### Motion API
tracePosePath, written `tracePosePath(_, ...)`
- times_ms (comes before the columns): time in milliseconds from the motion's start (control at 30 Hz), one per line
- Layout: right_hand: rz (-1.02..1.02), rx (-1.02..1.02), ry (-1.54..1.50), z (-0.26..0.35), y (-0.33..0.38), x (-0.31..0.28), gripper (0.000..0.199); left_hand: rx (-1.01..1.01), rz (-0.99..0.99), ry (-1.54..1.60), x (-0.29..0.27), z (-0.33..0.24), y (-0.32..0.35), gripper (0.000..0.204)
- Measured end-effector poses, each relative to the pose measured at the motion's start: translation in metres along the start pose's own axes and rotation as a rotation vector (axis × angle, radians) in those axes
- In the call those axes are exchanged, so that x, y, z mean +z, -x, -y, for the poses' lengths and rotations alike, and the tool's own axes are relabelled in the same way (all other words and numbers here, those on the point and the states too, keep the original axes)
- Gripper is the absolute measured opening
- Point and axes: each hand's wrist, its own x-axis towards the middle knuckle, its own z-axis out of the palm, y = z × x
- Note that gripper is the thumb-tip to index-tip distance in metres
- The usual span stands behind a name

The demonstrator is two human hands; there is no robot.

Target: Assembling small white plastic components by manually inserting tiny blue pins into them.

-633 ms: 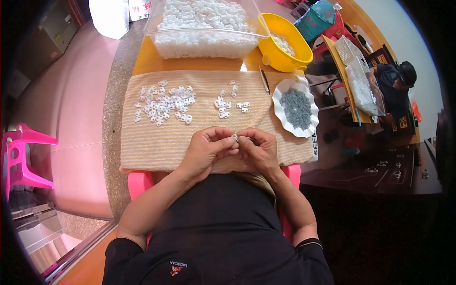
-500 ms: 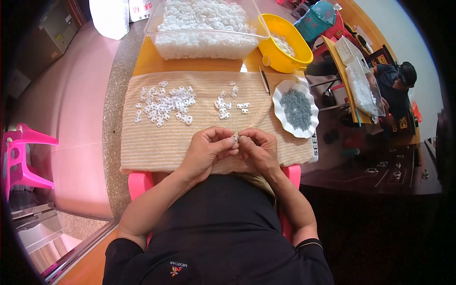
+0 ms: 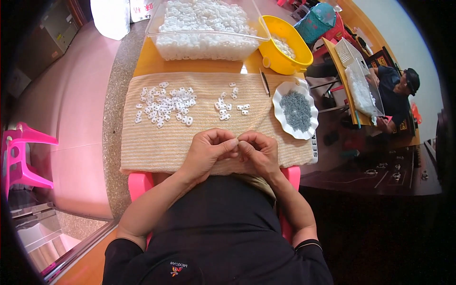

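My left hand (image 3: 208, 149) and my right hand (image 3: 262, 151) meet fingertip to fingertip above the towel's near part, both pinched closed. A small white plastic piece showed at the left fingertips a moment ago; the fingers now cover it. What my right fingers pinch is too small or hidden to make out. Beyond my left hand lies a loose heap of white two-hole plastic pieces (image 3: 166, 104). A smaller group of the same pieces (image 3: 222, 108) lies ahead of both hands. To the right, a white scalloped plate (image 3: 279, 121) holds many tiny grey parts (image 3: 297, 110).
A striped beige towel (image 3: 142, 154) covers the table. At its far side stand a clear bin (image 3: 209, 45) full of white pieces and a yellow basin (image 3: 289, 61). A dark pen-like tool (image 3: 265, 83) lies near the plate. At far right another person (image 3: 396, 95) sits by a table.
The fingertips have closed together, covering the white piece that showed between them. The other person at the right has shifted a little, a hand now visible below the bin there.
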Motion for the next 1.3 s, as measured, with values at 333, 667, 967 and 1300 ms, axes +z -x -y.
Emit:
tracePosePath(333,0.039,-0.116,0.149,0.001,0.001,-0.006,0.009,-0.007,0.032,-0.022,0.001,0.001,-0.001,0.010)
tracePosePath(667,0.067,-0.045,0.120,0.006,0.002,-0.005,0.011,0.097,0.055,-0.142,-0.001,0.010,-0.003,0.014)
tracePosePath(967,0.075,0.028,-0.024,0.009,0.001,0.000,0.011,0.157,0.036,-0.236,0.001,0.011,-0.002,0.015)
tracePosePath(1300,0.107,0.162,-0.115,0.007,-0.002,-0.007,0.016,0.295,-0.025,-0.449,0.004,0.013,0.000,0.018)
